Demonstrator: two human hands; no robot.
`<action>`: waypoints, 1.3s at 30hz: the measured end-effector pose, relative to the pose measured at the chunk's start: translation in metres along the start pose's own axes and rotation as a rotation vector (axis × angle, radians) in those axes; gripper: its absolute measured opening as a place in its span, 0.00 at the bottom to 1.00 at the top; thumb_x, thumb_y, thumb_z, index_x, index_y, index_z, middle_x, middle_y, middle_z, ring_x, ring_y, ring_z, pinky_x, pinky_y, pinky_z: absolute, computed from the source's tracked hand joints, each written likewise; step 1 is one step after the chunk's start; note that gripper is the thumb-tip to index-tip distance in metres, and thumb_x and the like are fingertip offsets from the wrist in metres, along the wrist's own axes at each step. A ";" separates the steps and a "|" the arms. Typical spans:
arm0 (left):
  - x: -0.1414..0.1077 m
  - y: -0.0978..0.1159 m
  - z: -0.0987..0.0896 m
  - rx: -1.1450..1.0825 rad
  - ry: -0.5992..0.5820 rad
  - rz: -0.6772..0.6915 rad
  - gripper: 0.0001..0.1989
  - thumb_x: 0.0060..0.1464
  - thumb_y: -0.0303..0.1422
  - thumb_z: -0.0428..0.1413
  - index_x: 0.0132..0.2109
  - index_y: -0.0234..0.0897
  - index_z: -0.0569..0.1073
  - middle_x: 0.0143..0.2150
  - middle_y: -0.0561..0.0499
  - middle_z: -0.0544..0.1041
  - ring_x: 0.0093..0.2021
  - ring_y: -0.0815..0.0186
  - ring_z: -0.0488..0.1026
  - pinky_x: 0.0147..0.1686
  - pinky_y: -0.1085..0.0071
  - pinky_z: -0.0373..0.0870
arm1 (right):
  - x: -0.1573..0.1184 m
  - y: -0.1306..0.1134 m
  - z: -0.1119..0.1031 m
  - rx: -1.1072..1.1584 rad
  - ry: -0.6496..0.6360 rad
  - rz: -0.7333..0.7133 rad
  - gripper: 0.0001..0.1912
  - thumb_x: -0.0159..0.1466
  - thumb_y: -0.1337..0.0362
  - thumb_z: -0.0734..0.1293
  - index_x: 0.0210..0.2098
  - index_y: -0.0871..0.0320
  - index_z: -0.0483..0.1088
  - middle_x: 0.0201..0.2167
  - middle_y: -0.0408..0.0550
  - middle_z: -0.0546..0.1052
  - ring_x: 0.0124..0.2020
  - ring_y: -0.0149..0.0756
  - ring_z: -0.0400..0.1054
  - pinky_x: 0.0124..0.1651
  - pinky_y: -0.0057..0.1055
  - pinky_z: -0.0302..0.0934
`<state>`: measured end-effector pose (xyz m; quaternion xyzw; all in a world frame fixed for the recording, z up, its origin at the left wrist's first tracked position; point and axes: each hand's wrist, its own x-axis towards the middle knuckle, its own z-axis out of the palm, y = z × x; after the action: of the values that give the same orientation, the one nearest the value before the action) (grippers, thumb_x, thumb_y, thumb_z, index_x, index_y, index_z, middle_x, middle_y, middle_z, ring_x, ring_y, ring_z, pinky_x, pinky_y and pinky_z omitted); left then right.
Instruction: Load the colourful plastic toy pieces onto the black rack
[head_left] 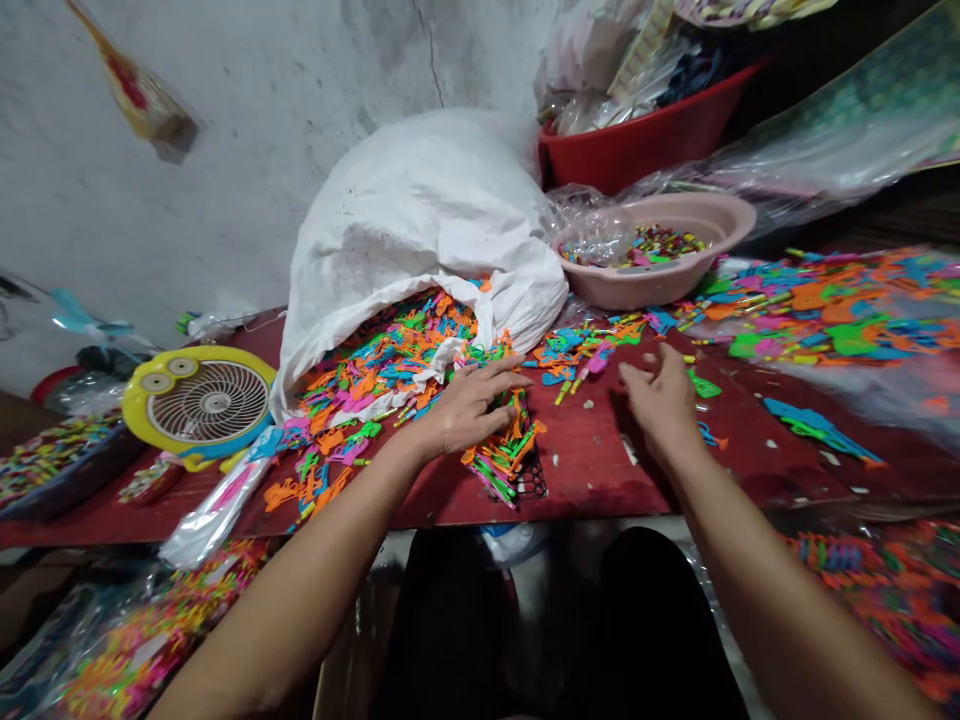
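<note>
Small colourful plastic toy pieces [405, 350] spill from the open mouth of a big white sack [420, 200] onto a dark red table [585, 470]. My left hand [476, 405] rests palm down on a heap of orange and green pieces [506, 460], its fingers spread and pointing right. Under that heap, part of a black mesh [534, 480] shows. My right hand [660, 395] is above the table to the right, fingers apart and slightly curled, with nothing visible in it. Between and beyond the hands lie pink, yellow and blue pieces [596, 360].
A yellow and blue fan [217, 400] stands at the left. Behind the table's right half are a pink basin [637, 290] and a red basin [645, 150]. More pieces [840, 300] are piled at the right. Bags of pieces [150, 640] sit below the table edge.
</note>
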<state>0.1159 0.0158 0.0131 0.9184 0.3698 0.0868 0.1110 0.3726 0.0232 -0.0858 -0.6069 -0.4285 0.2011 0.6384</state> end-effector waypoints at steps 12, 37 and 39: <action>0.000 0.000 -0.001 0.029 0.004 0.020 0.19 0.62 0.35 0.48 0.59 0.47 0.65 0.72 0.50 0.55 0.69 0.57 0.56 0.66 0.49 0.52 | -0.097 -0.012 0.032 -0.160 -0.591 -0.341 0.06 0.59 0.68 0.63 0.25 0.55 0.68 0.27 0.44 0.68 0.29 0.33 0.62 0.32 0.30 0.54; 0.005 0.006 0.000 0.043 -0.014 -0.023 0.21 0.60 0.32 0.48 0.60 0.47 0.65 0.72 0.51 0.54 0.70 0.56 0.54 0.64 0.47 0.52 | -0.008 -0.055 0.016 0.073 -0.374 -0.074 0.11 0.55 0.56 0.69 0.24 0.55 0.65 0.18 0.39 0.68 0.20 0.31 0.61 0.25 0.28 0.55; 0.005 0.007 0.000 0.032 -0.004 -0.029 0.22 0.60 0.33 0.48 0.61 0.47 0.65 0.72 0.52 0.54 0.70 0.56 0.54 0.64 0.47 0.52 | 0.006 -0.029 0.012 -0.053 -0.382 0.034 0.12 0.54 0.54 0.68 0.24 0.55 0.66 0.17 0.40 0.68 0.19 0.32 0.61 0.24 0.30 0.55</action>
<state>0.1239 0.0147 0.0151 0.9148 0.3841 0.0774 0.0982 0.3588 0.0302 -0.0579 -0.5816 -0.5367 0.3121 0.5257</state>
